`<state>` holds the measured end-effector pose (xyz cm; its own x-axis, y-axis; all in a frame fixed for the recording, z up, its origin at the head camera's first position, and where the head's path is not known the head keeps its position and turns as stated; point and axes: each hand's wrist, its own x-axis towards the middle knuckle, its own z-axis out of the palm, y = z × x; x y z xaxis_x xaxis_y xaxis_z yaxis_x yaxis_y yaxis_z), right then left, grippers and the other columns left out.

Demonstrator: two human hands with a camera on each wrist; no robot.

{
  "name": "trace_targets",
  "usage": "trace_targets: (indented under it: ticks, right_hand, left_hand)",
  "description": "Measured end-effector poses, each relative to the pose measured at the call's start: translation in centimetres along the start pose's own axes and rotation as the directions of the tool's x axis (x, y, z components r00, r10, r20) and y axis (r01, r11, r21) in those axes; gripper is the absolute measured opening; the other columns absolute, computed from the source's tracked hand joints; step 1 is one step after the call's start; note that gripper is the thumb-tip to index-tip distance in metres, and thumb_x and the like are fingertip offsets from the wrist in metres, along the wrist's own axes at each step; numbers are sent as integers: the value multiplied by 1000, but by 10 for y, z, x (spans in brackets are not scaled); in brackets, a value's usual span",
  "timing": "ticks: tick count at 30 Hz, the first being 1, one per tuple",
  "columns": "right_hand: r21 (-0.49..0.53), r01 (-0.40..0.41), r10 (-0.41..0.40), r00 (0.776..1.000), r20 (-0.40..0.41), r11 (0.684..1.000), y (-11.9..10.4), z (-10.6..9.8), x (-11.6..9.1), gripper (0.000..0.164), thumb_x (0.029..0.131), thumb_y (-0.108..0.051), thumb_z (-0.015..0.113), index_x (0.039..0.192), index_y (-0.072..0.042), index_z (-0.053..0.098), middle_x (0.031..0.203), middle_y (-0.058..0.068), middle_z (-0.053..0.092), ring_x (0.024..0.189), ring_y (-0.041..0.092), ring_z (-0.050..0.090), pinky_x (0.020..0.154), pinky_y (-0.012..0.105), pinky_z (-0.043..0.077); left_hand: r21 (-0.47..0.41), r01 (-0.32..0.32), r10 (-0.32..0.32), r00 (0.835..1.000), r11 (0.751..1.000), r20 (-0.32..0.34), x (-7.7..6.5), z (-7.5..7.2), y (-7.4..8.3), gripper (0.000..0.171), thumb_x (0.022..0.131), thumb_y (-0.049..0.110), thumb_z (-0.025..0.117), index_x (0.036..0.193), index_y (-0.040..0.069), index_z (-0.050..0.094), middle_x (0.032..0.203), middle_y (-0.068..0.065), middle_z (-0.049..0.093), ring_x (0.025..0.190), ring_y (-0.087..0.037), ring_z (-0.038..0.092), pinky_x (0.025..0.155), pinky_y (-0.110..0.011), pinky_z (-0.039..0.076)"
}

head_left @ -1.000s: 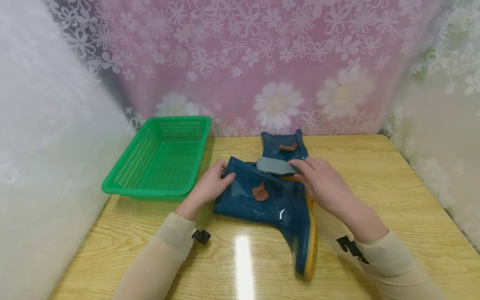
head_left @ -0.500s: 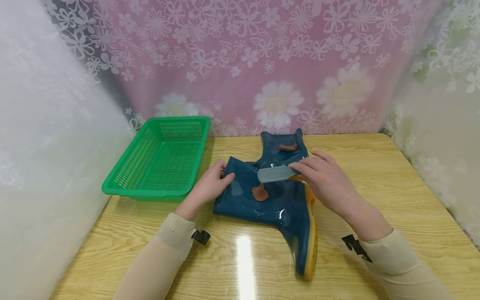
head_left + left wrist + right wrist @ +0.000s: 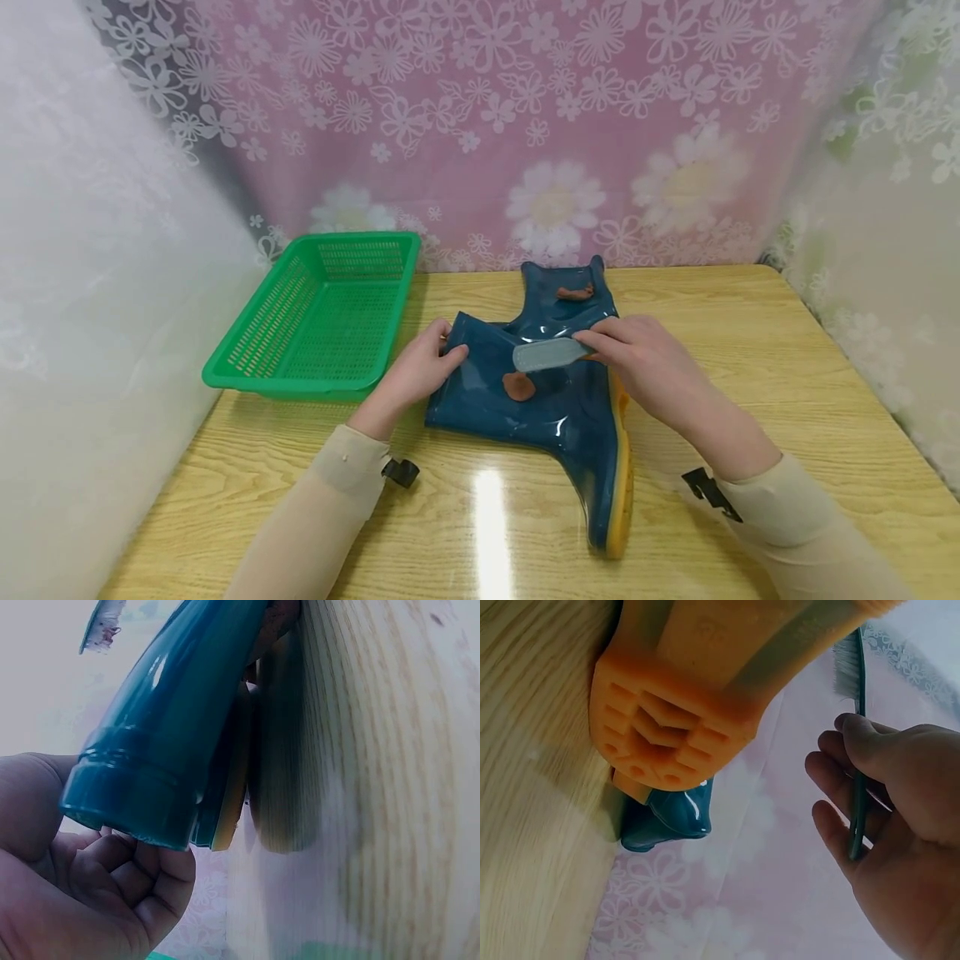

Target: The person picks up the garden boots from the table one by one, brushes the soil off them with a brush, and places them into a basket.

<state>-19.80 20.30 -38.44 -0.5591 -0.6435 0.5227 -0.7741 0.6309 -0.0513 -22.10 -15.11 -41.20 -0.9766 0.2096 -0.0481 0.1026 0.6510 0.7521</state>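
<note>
A blue rubber boot [image 3: 487, 404] with a yellow sole lies on its side, its shaft towards the left. My left hand [image 3: 422, 367] holds the rim of its shaft, thumb on top and fingers curled beneath. My right hand [image 3: 648, 367] grips the handle of a grey-green brush [image 3: 551, 354], bristles [image 3: 846, 667] facing the boot. Reddish-brown bits cling to the bristles at the brush's tip [image 3: 103, 630], and a gap shows between them and the shaft. A brown smear [image 3: 518, 387] marks the shaft, its upper end hidden under the brush.
Behind it lies a second blue boot [image 3: 536, 292], with a brown smear [image 3: 575, 293] on its shaft. A green plastic basket [image 3: 281, 385] stands at the left on the wooden table [image 3: 750, 333]. A flowered curtain [image 3: 450, 192] hangs behind the table.
The brush has come from the far edge of the shaft towards the brown smear, and now covers its upper end. My left hand and the boots stay in place.
</note>
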Motion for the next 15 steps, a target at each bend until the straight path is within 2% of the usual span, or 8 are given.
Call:
trace_targets:
  ticks: [6,12,15]
  right_hand:
    - [5,-30,30,995,93,1000,0,6,3,48,91,6,87,135,-11,78,116,7,76,102,32,70,94,53,59]
    - [0,25,-25,997,68,1000,-4,13,10,48,88,5,90,132,-10,80,111,6,76,97,29,72,89,48,62]
    - [-9,47,-46,996,81,999,-7,19,12,47,88,3,91,132,-10,81,109,5,78,98,29,74,90,47,63]
  left_hand:
    - [24,4,-4,1000,1000,-6,2,0,0,28,116,29,63,109,10,43,84,-4,36,64,-20,34,64,-38,29]
    - [18,9,-9,1000,1000,-7,2,1,-1,29,116,29,63,108,10,42,83,-3,35,63,-20,32,63,-38,29]
    - [21,9,-9,1000,1000,-6,2,2,-1,29,116,29,63,108,10,43,83,-4,35,63,-20,32,63,-38,29]
